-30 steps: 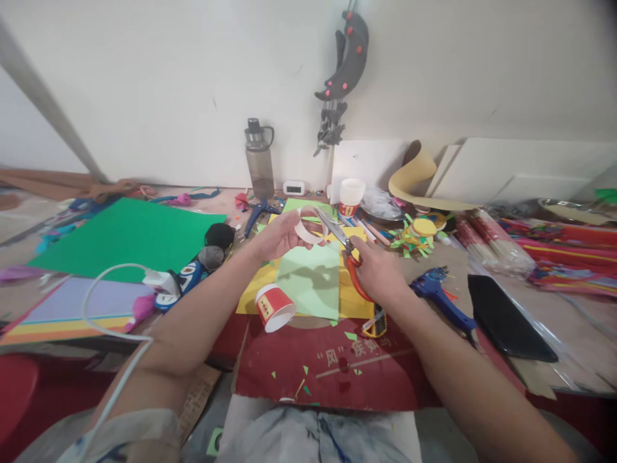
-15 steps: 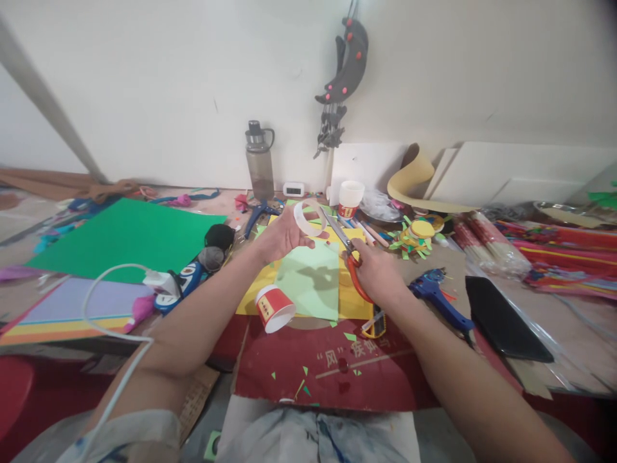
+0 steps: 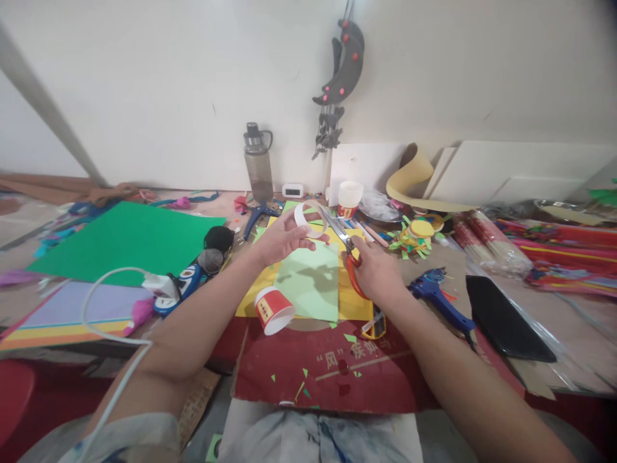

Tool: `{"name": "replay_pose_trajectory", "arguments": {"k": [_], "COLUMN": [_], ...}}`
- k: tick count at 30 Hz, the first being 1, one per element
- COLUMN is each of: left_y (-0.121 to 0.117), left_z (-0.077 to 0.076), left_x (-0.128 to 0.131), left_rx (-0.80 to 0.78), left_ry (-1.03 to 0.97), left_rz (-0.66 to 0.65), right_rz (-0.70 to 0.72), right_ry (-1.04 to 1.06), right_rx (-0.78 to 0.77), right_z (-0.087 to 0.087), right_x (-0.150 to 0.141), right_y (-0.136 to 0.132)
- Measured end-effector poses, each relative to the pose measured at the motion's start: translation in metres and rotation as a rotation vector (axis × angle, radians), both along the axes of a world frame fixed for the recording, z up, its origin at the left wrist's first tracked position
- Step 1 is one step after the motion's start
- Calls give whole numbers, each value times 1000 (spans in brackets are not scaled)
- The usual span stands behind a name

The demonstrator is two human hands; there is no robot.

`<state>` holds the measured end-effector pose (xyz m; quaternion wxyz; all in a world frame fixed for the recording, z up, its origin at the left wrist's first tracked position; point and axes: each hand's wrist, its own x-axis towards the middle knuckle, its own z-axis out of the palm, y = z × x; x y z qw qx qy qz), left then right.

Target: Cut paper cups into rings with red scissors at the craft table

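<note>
The left hand (image 3: pixel 281 241) holds the ring (image 3: pixel 301 220) above the pale green sheet (image 3: pixel 306 292), its fingers pinched on it; the right hand (image 3: pixel 377 270) has its fingers clamped on the scissors (image 3: pixel 352 273); the blades (image 3: pixel 338 230) are beside the ring, but I cannot tell if they touch it. A red cup (image 3: pixel 272 310) lies on its side nearby.

a pale grey sleeve (image 3: pixel 137 429) ends above the left elbow in a loose, wide hem, with smudges of blue lower down. the cloth (image 3: pixel 284 440) over the lap is a washed-out grey-blue, softly creased and streaked with darker blue. the left hand (image 3: pixel 284 240) and right hand (image 3: pixel 378 273) are bare, as are both forearms (image 3: pixel 448 360).
</note>
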<state>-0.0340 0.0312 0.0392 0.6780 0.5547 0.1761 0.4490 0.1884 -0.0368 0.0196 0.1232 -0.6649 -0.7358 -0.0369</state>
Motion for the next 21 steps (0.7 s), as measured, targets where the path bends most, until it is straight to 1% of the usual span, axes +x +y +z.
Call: {"name": "replay_pose_trajectory", "arguments": {"k": [8, 15, 21], "left_y": [-1, 2, 4], "left_z": [2, -1, -1], "left_x": [-3, -4, -7], "left_rx": [-15, -48, -17], "left_ry": [-3, -33, -39], "left_rz": [-19, -10, -23], "right_rz": [11, -4, 16], "right_ry": [-23, -57, -14], "right_rx": [-10, -27, 7], "right_z": [2, 5, 3], "right_x": [0, -1, 0], "right_y": [-2, -3, -3]}}
